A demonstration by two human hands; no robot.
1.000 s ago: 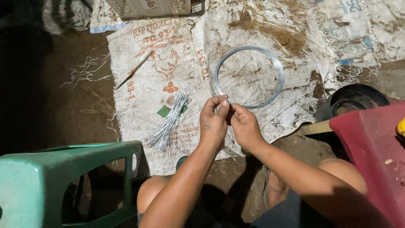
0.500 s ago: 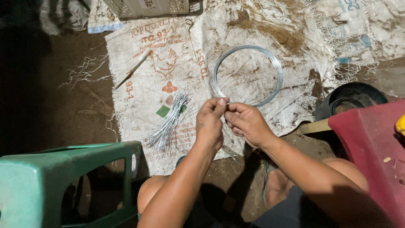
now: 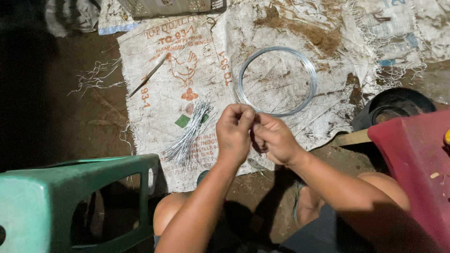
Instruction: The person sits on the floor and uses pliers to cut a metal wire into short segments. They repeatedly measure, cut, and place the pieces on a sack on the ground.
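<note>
While the black tub (image 3: pixel 396 105) sits well to the right of the hands, its inside is too dark to tell what it holds; the mesh crate (image 3: pixel 171 5) at the far edge shows only its rim. A red bin (image 3: pixel 417 164) stands nearer on the right, a green stool (image 3: pixel 70 201) to the left.

The wire coil (image 3: pixel 276 80) lies flat on the sack (image 3: pixel 197 70) just beyond the fingers. A bundle of cut wires (image 3: pixel 187 136) lies left of the hands, its long axis running from near-left to far-right. A thin stick (image 3: pixel 147 76) lies farther left, slanted the same way.

The left hand (image 3: pixel 234 133) and right hand (image 3: pixel 276 140) meet thumb to thumb above the sack's near edge. Both grips are clenched, fingertips pinched together on something small between them; it is too thin and hidden to make out, possibly a wire.
</note>
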